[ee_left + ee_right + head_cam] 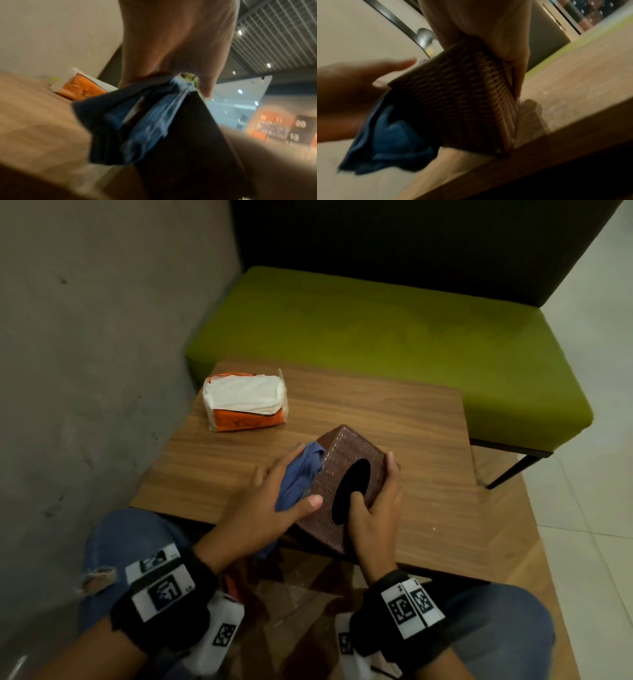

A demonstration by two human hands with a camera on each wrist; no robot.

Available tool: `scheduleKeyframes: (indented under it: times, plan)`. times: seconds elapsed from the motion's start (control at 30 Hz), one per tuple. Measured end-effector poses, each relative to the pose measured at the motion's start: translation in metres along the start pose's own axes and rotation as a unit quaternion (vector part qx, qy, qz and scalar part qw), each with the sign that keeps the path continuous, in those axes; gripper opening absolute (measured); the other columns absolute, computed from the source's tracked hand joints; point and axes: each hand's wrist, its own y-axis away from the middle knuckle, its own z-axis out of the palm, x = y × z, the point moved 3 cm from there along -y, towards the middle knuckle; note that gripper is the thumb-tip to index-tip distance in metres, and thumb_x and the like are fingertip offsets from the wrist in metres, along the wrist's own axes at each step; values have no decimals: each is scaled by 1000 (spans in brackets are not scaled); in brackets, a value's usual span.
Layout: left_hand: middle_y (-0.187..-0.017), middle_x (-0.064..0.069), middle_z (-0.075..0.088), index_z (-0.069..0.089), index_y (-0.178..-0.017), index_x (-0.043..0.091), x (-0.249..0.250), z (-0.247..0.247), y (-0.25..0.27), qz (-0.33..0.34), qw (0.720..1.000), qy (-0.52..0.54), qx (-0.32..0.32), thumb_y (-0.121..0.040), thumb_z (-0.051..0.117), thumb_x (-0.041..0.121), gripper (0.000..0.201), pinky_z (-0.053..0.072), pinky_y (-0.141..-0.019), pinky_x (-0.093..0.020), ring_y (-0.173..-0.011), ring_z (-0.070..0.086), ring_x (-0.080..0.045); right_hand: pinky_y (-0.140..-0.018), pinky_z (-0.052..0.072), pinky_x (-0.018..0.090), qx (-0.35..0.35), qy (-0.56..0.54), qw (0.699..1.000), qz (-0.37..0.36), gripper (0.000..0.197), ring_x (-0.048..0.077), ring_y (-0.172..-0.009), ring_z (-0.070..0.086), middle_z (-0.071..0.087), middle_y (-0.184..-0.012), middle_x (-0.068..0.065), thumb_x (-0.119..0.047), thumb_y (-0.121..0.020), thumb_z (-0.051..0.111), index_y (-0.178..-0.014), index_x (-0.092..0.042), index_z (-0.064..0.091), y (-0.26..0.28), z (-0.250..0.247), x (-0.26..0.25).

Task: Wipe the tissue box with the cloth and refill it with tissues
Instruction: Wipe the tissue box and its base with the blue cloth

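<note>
The box sits tilted at the tabletop's 6 o'clock edge. The right hand grips it, thumb in the opening. At its 9 o'clock the left hand clutches the cloth, seemingly pressed to its side. The tissues lie at 10 o'clock

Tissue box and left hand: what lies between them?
The blue cloth, held by the left hand against the tissue box, clearest in head view.
</note>
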Motion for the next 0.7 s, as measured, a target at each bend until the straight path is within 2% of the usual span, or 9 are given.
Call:
scheduleKeyframes:
  times: [0.07,0.1,0.17,0.27,0.37,0.47,0.53,0.6,0.7]
  plan:
    - [-152,16,23,11,-145,43,8,-8,-20,-22,999,5,-40,-61,68,73,106,26,-115,-35,-138,25,-1,-115,16,13,50,-49,997,-16,82,14,-139,26,27,-148,0,-12,-76,52,-150,-19,16,8,2,0]
    - [-153,16,22,8,-147,38,16,-13,-26,-20,998,0,-66,-60,72,69,112,26,-116,-35,-138,25,0,-119,17,23,67,-75,995,-24,84,13,-141,25,25,-149,-1,-11,-76,52,-149,-23,12,11,3,0]
    - [-149,13,32,17,-146,32,38,-24,-33,3,992,-67,-103,-63,76,59,106,29,-113,-28,-132,33,1,-120,22,38,86,-118,989,-33,85,14,-142,25,22,-151,1,-12,-77,53,-147,-29,8,15,4,-3]
    - [-143,7,41,26,-141,25,60,-39,-38,9,979,-149,-135,-65,76,55,96,35,-106,-27,-127,42,-9,-118,26,46,90,-152,984,-25,90,20,-141,29,22,-153,7,-28,-73,54,-149,-27,7,13,5,-4]
    - [-152,5,28,8,-148,26,66,-57,-50,18,957,-230,-177,-65,79,51,111,32,-97,-20,-132,36,-13,-113,34,49,33,-138,990,-16,101,24,-139,34,25,-149,8,-44,-65,64,-151,-25,14,1,2,-7]
    - [-140,7,36,2,-148,35,76,-73,-52,89,920,-319,-207,-66,80,48,114,28,-85,-17,-110,37,-5,-114,33,44,-90,-23,992,-88,113,15,-141,29,26,-148,-8,-51,-57,77,-150,-31,16,-16,-8,-10]
    - [-136,5,38,3,-148,35,76,-76,-47,132,891,-371,-226,-66,79,50,113,27,-86,-22,-104,31,-5,-112,36,32,-220,-2,970,-101,127,2,-138,34,31,-149,-16,-53,-51,84,-150,-34,8,-24,-7,-12]
    - [-138,0,37,4,-148,36,71,-79,-44,157,860,-417,-248,-65,79,52,113,31,-91,-32,-110,36,-14,-103,41,24,-313,5,947,-72,131,-7,-127,42,38,-138,-25,-46,-46,93,-147,-36,11,-23,-2,-17]
    - [-131,-4,41,5,-147,39,64,-89,-44,181,830,-458,-263,-62,79,54,115,33,-90,-38,-115,40,-23,-93,44,28,-310,49,947,-64,115,-3,-119,44,41,-132,-15,-40,-42,88,-135,-39,20,-12,5,-22]
